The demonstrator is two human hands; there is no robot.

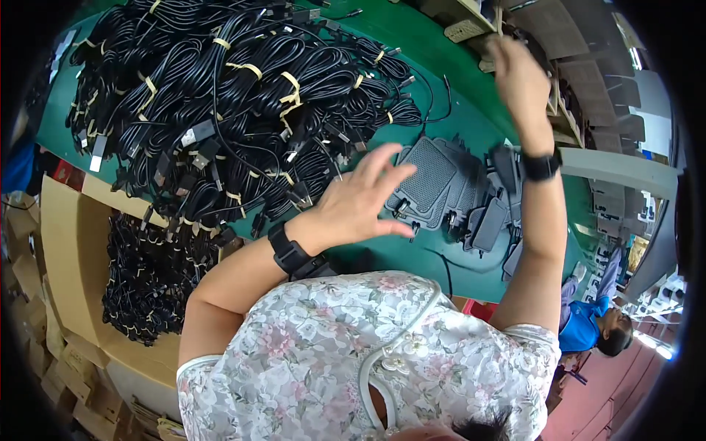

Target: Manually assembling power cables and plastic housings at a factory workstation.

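Observation:
My left hand (360, 197) is held over the green table with its fingers spread, and nothing is in it. Just beyond its fingertips lie flat dark grey rectangular pieces with a mesh-textured face (428, 175). Smaller black plastic devices (488, 224) lie to the right of them, some with short cables. Beside my left hand rises a big heap of black cables (243, 95), coiled and tied with pale bands, their plugs showing. My right hand (523, 84) reaches up to the shelf edge at the far right; its fingertips are blurred, so any hold cannot be made out.
A cardboard box (66, 257) with more bundled black cables stands below the table's left edge. Along the far right runs a shelf (566, 121) with dark items on it. A grey bar (625, 169) juts out at right. Another person in a blue shirt (581, 327) is farther right.

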